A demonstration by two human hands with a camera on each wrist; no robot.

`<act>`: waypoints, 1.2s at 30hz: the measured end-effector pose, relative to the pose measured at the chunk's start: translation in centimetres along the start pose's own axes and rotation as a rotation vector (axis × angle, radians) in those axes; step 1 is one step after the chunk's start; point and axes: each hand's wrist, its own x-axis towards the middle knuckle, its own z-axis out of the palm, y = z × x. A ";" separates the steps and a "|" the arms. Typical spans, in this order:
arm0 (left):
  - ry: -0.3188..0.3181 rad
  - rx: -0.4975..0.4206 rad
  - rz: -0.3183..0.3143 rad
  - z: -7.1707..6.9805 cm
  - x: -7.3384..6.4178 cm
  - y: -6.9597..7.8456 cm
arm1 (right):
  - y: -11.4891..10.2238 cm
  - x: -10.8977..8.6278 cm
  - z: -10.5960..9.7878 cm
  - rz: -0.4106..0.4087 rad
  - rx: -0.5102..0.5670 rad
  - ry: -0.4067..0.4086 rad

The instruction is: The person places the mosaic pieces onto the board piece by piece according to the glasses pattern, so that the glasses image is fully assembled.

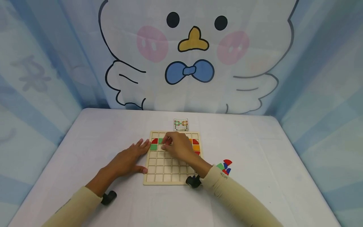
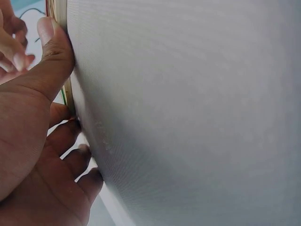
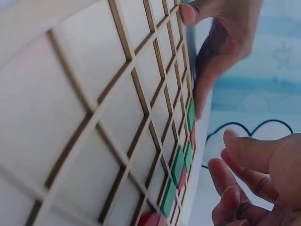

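Note:
A wooden grid board [image 1: 156,170] lies flat on the white table. My left hand [image 1: 127,161] rests along its left edge, fingers spread and thumb at the lower part of that edge. Over the board's upper left cells hovers my right hand [image 1: 178,145], its fingers bent. In the right wrist view, the thumb [image 3: 254,150] and fingers stand apart with nothing between them. A red quarter-round piece [image 1: 154,141] and a green square [image 1: 153,147] sit in cells at upper left. Orange squares [image 1: 196,147] and red pieces fill cells at upper right. My right hand hides the middle cells.
Several loose red, blue and green pieces [image 1: 227,162] lie right of the board, close to the right sleeve [image 1: 229,186]. A small printed pattern card [image 1: 181,125] is behind the board's far edge. A curtain [image 1: 193,94] with a cartoon bird hangs behind the table.

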 end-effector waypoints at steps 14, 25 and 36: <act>-0.003 0.012 -0.017 0.1 0.1 0.2 | 4.5 -4.3 -5.3 0.152 0.024 0.085; -0.004 0.024 -0.013 0.2 0.2 0.2 | 8.6 -8.0 -9.0 0.276 -0.030 0.147; 0.003 0.023 -0.009 0.2 0.1 0.2 | 11.6 -11.1 -10.7 0.332 -0.038 0.163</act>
